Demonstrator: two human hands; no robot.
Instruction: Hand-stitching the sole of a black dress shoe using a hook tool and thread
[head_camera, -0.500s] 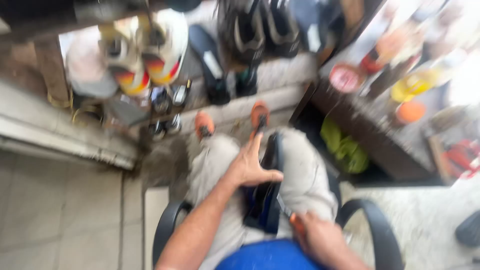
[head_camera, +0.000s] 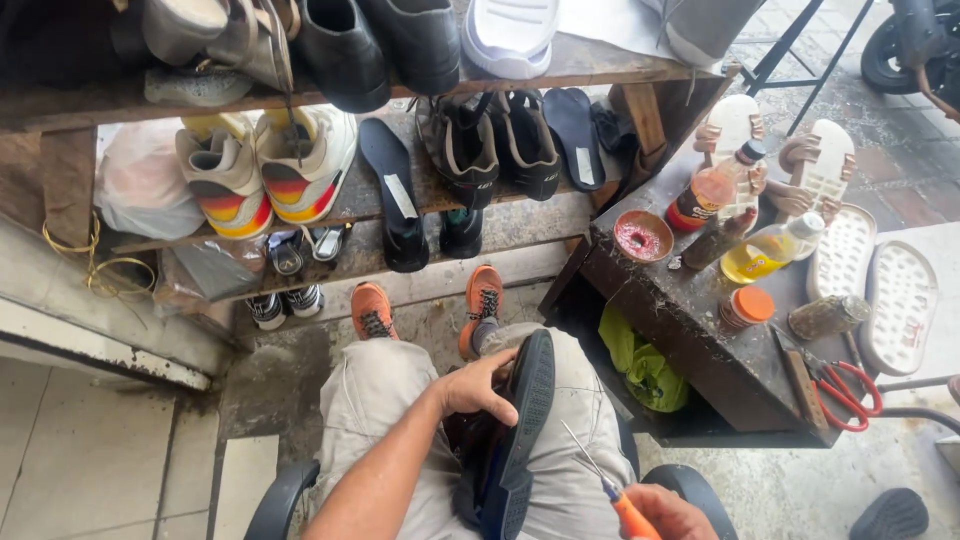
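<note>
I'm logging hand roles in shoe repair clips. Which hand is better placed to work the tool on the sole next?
Probably the right hand: it already holds the orange-handled awl, whose tip points toward the dark shoe on the lap. The left hand is clasped on the shoe's sole, steadying it.

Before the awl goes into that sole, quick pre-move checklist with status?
1. Shoe braced: left hand grips the dark shoe on the lap, sole facing right. Ok.
2. Tool in hand: right hand holds the orange-handled awl. Ok.
3. Tip contact: metal tip is apart from the sole. Ok.
4. Left fingers clear of the tip: lie near the heel, away from it. Ok.
5. Entry spot on the sole: cannot tell.
</note>
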